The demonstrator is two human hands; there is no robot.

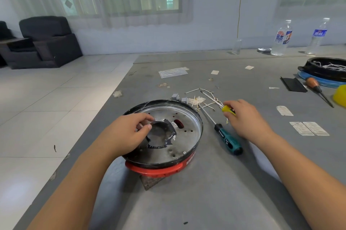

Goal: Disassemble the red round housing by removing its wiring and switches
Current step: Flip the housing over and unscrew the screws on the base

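The left hand point(129, 132) rests inside the red round housing point(162, 136), thumb and forefinger pinching a torn edge of the foil-and-black gasket point(162, 134) around the central opening. The right hand point(245, 117) grasps a yellow-handled tool point(228, 109), its shaft lying among the removed wires point(206, 102) and grey switches point(179, 98) just beyond the housing. The housing sits near the table point(206, 192) edge, on a small dark pad. A teal-handled screwdriver point(227, 137) lies between housing and right hand. Judgement: peel the gasket slowly, pulling low along the metal plate, with the palm pinning the housing so it cannot skid.
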